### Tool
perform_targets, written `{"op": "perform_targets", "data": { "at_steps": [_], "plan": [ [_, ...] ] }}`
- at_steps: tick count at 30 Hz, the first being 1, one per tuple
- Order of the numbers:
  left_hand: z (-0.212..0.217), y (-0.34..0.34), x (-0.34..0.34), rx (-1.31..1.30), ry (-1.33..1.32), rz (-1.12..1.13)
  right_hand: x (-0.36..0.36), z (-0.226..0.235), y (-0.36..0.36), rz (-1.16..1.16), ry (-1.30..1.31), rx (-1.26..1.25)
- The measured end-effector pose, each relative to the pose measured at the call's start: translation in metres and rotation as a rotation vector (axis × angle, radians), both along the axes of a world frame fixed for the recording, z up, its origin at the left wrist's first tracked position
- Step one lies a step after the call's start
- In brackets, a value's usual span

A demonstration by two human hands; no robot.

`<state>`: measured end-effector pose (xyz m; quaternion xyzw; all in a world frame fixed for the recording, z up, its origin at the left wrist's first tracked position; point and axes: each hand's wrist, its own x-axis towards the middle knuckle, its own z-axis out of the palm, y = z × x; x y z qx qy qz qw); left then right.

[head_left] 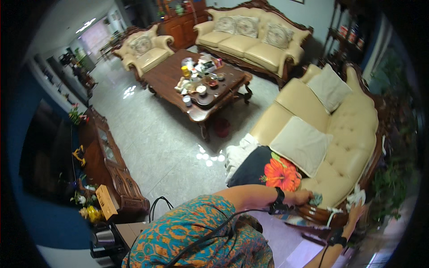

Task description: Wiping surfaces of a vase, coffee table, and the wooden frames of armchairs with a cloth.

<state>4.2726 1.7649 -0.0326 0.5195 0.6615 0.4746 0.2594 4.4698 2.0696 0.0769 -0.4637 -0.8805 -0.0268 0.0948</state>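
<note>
My left hand (303,197) reaches across to the near end of the cream leather sofa (353,154). Its fingers are closed on a small grey-green cloth (316,199), which rests against the seat by the carved wooden armrest (315,211). Farther right, my right hand (355,213) is at the outer side of that armrest, its fingers at a crumpled white cloth (356,197). They appear closed on its lower edge, though they are small in view. A dark cushion with an orange hibiscus flower (281,174) lies just beyond my left forearm.
Pale cushions (295,145) lie on this sofa. A cluttered wooden coffee table (167,71) stands ahead, with another sofa (261,47) and an armchair (147,56) behind. Leafy plants (391,187) border the right side. A carved cabinet (105,156) stands left; a black cable (201,239) crosses my sleeve.
</note>
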Motion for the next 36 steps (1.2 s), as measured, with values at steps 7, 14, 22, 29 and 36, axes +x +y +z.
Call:
{"op": "perform_targets", "data": {
  "at_steps": [7, 14, 22, 29, 36],
  "plan": [
    [0.028, -0.007, -0.007, -0.063, -0.052, -0.021, -0.016, -0.007, 0.044, 0.235, 0.251, -0.097],
    [0.015, -0.012, -0.014, -0.022, -0.04, -0.077, -0.032, 0.016, 0.032, 0.127, -0.063, -0.037],
    [-0.056, -0.003, -0.019, 0.06, -0.543, -0.111, -0.078, 0.005, 0.041, 0.361, 0.104, -0.165],
    [0.031, -0.036, -0.036, -0.108, -0.326, -0.125, -0.106, 0.03, 0.033, 0.015, -0.048, -0.347],
    [0.045, -0.039, -0.024, -0.191, -0.532, -0.169, -0.077, 0.056, 0.029, 0.137, -0.103, -0.301]
  ]
}}
